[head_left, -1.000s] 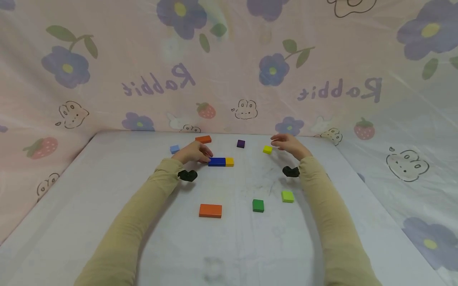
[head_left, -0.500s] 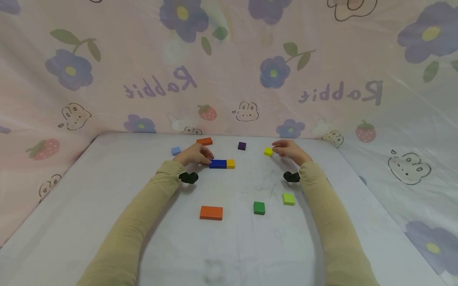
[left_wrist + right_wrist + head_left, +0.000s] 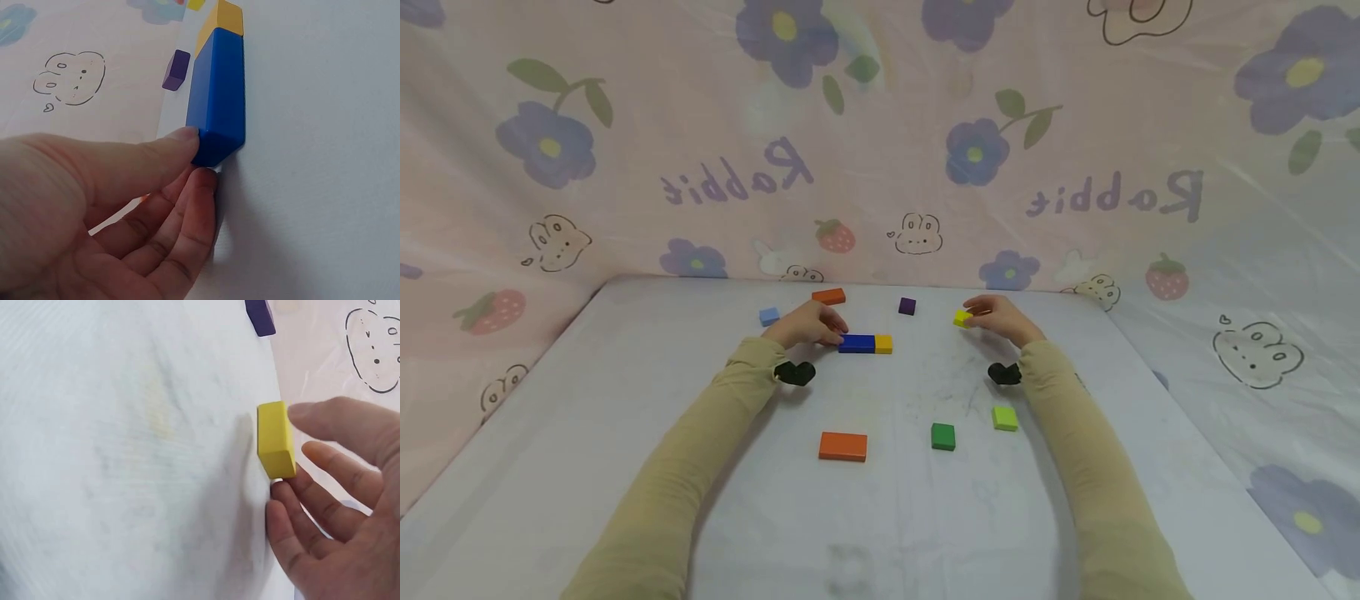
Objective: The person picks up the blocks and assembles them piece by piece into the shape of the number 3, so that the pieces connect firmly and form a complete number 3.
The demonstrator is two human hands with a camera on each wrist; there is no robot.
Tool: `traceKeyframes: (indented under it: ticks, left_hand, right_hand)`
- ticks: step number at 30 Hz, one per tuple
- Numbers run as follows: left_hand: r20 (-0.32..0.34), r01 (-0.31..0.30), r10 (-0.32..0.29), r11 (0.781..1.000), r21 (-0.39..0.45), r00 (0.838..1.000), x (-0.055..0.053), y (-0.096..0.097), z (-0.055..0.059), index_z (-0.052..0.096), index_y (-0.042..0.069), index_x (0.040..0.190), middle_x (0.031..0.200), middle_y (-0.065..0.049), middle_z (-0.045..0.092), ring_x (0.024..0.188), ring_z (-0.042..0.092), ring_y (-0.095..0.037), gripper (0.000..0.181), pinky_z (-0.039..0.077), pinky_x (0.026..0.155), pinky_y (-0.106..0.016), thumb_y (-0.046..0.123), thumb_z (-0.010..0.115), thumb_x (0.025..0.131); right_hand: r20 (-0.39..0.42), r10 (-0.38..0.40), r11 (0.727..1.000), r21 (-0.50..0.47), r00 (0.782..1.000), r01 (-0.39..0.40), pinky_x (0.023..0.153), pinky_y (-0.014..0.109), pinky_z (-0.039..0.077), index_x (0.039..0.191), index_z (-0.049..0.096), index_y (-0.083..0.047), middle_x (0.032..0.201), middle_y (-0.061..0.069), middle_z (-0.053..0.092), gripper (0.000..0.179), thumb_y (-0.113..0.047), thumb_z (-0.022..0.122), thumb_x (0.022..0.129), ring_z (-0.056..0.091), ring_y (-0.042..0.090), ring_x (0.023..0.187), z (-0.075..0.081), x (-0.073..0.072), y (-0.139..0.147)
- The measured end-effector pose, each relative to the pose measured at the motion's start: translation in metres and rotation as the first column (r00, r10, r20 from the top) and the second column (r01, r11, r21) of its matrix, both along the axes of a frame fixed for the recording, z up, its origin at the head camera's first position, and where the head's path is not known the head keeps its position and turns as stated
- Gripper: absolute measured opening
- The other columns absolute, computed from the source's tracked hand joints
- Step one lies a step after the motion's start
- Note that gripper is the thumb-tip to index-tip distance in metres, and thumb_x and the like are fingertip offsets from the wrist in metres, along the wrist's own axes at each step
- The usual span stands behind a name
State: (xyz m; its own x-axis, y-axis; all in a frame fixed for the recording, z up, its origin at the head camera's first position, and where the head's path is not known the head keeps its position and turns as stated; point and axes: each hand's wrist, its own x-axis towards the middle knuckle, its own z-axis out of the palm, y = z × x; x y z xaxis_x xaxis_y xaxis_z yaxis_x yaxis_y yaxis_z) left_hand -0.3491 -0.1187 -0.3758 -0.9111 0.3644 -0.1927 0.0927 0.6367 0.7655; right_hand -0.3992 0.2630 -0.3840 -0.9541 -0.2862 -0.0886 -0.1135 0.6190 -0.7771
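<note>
My left hand (image 3: 808,323) is at the left end of a long blue block (image 3: 857,343); in the left wrist view its thumb touches the blue block (image 3: 219,94) near the corner, and the other fingers lie loosely by that end. An orange-yellow block (image 3: 883,343) sits end to end with the blue one, flush. Reaching in from the right, my right hand (image 3: 1003,319) is around a small yellow block (image 3: 961,318). In the right wrist view the thumb is just beside the yellow block (image 3: 274,439), with relaxed fingers below it; contact is unclear.
A purple block (image 3: 907,307) stands behind, between the hands. Light blue (image 3: 769,317) and orange (image 3: 828,297) blocks lie beyond my left hand. Nearer me are another orange block (image 3: 842,447), a green block (image 3: 943,437) and a lime block (image 3: 1004,418). Patterned cloth (image 3: 880,167) rises behind the white tabletop.
My right hand has shifted slightly left, so its fingers now reach over the yellow block. The left hand stays by the blue block. The whole view has tilted a little.
</note>
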Motion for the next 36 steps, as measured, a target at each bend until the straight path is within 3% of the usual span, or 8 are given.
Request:
traceKeyframes:
  ticks: [10,24,36]
  left_hand:
    - [0.011,0.003,-0.003,1.000,0.012,1.000,-0.0003,0.0008,0.0009,0.067,0.005,0.112,0.102,-0.010,0.063,0.088,0.055,-0.022,0.024,0.047,0.081,-0.028,0.010,0.068,0.088]
    - [0.006,-0.013,0.012,1.000,0.013,1.000,-0.0009,0.0026,-0.0031,0.068,0.004,0.111,0.096,-0.009,0.061,0.082,0.054,-0.020,0.024,0.046,0.075,-0.026,0.009,0.070,0.087]
    - [-0.008,0.006,-0.006,1.000,-0.014,1.000,0.0004,0.0000,0.0006,0.068,0.005,0.112,0.101,-0.009,0.063,0.086,0.055,-0.021,0.025,0.047,0.079,-0.028,0.010,0.069,0.088]
  right_hand:
    - [-0.062,0.031,0.994,0.104,0.998,-0.025,0.103,0.048,0.035,0.132,0.050,0.006,0.132,0.025,0.049,0.050,-0.002,0.067,0.086,0.044,0.038,0.122,-0.0019,-0.0012,-0.0016]
    - [-0.071,0.033,0.987,0.160,0.997,-0.021,0.100,0.046,0.037,0.129,0.053,0.005,0.128,0.023,0.053,0.046,-0.001,0.065,0.085,0.047,0.036,0.117,-0.0067,-0.0021,-0.0023]
    - [-0.062,0.029,0.987,0.159,0.998,-0.019,0.098,0.045,0.039,0.127,0.056,0.003,0.125,0.022,0.055,0.043,0.000,0.065,0.085,0.049,0.033,0.113,0.0030,0.0017,-0.0085]
